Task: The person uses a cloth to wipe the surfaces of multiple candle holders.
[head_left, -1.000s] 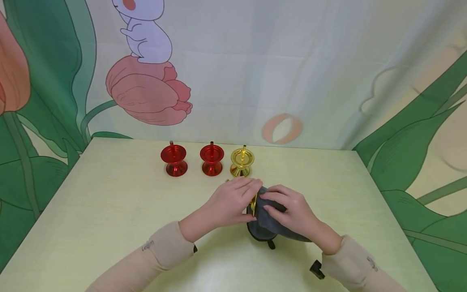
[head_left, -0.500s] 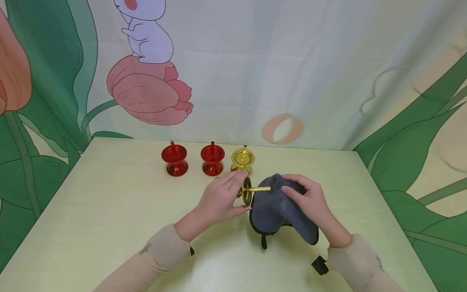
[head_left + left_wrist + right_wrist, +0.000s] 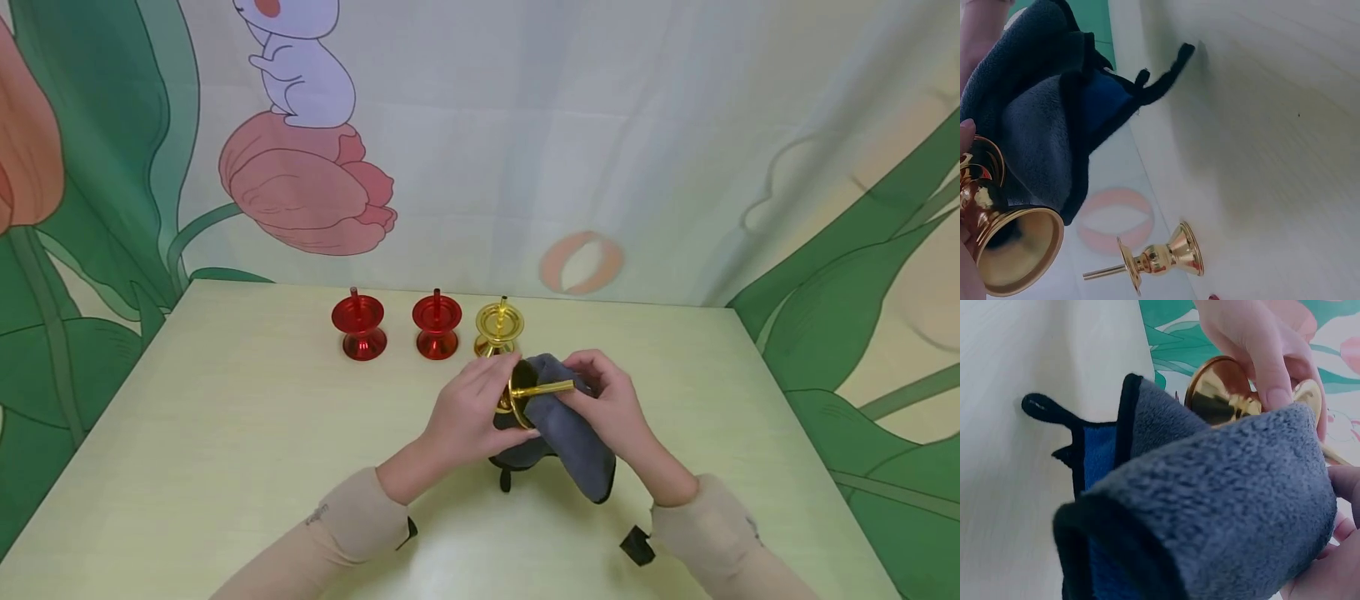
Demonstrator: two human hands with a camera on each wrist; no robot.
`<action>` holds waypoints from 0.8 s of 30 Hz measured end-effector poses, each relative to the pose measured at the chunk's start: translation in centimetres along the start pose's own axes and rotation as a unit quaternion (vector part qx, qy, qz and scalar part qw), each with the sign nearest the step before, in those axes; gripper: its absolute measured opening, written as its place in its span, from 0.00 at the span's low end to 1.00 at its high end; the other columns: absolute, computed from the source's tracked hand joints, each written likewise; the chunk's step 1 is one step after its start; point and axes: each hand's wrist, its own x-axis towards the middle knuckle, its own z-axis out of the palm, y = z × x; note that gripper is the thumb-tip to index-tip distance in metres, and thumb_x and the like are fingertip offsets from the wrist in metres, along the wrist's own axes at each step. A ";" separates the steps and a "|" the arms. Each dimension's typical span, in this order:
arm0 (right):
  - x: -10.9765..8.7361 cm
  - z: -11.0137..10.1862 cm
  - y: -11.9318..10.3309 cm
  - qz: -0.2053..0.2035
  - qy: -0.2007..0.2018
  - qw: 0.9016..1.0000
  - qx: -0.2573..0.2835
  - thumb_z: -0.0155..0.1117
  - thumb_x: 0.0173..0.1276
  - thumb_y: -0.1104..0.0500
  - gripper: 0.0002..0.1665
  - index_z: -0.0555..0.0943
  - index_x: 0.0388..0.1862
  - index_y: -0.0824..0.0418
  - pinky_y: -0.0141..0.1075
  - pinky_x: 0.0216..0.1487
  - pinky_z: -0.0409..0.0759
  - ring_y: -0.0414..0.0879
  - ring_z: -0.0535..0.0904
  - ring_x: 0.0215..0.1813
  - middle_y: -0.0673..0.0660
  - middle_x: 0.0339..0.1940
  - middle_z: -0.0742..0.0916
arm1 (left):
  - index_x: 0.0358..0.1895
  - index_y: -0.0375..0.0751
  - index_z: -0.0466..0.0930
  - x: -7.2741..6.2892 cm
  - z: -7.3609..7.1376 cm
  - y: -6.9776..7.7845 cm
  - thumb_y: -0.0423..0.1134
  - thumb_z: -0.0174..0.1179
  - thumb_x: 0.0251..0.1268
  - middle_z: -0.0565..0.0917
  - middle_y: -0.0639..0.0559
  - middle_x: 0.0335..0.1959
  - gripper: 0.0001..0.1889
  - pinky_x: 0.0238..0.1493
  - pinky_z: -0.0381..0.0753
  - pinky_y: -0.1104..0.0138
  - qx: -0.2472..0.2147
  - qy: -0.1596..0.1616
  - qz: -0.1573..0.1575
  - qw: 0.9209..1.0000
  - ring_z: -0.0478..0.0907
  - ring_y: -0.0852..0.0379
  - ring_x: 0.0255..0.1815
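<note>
My left hand (image 3: 471, 408) grips a gold candle holder (image 3: 1022, 250) tilted on its side, its spike pointing right in the head view and its hollow base facing the left wrist camera. In my right hand (image 3: 609, 408) is a grey-blue cloth (image 3: 1222, 500) with black edging and a hanging loop, pinched between thumb and fingers. A fold of the cloth lies against the holder's dish, just under the spike. Behind my left hand a second gold candle holder (image 3: 499, 323) stands upright on the table, its foot partly hidden by the fingers.
Two red candle holders, one at far left (image 3: 358, 323) and one in the middle (image 3: 437, 323), stand upright in a row with the gold one near the table's back edge. A printed curtain (image 3: 465, 167) hangs behind the pale table (image 3: 225, 433).
The cloth covered the tilted holder a second ago, then came away to the right, baring the spike. Now both hands are close together again, with cloth against the dish.
</note>
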 end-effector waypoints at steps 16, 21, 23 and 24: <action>-0.8 1.5 -0.6 0.060 -0.096 0.994 -0.009 0.64 0.55 0.62 0.29 0.64 0.54 0.61 0.33 0.35 0.79 0.50 0.76 0.39 0.64 0.44 0.76 | 0.56 0.32 0.67 -0.2 0.1 0.0 0.53 0.73 0.29 0.79 0.45 0.49 0.45 0.54 0.72 0.67 0.024 0.054 0.021 0.998 0.75 0.54 0.50; -0.8 1.7 -0.6 0.056 -0.076 0.995 -0.037 0.64 0.54 0.63 0.28 0.64 0.52 0.60 0.32 0.33 0.79 0.49 0.77 0.37 0.63 0.44 0.77 | 0.54 0.31 0.69 -0.4 0.2 0.0 0.56 0.72 0.30 0.79 0.45 0.49 0.45 0.53 0.73 0.68 0.028 0.061 0.048 0.997 0.75 0.54 0.49; -0.9 1.8 -0.6 0.038 -0.062 0.996 -0.055 0.63 0.53 0.65 0.27 0.65 0.51 0.59 0.31 0.33 0.79 0.48 0.77 0.37 0.62 0.43 0.79 | 0.54 0.31 0.70 -0.4 0.2 0.1 0.58 0.71 0.30 0.79 0.46 0.50 0.45 0.52 0.74 0.68 0.019 0.059 0.052 0.997 0.75 0.55 0.49; -0.9 1.8 -0.6 0.024 -0.054 0.996 -0.066 0.63 0.52 0.66 0.27 0.65 0.51 0.59 0.31 0.33 0.78 0.48 0.77 0.37 0.61 0.43 0.79 | 0.54 0.32 0.69 -0.4 0.2 0.1 0.58 0.70 0.31 0.79 0.46 0.50 0.45 0.52 0.74 0.69 0.012 0.055 0.051 0.997 0.75 0.55 0.49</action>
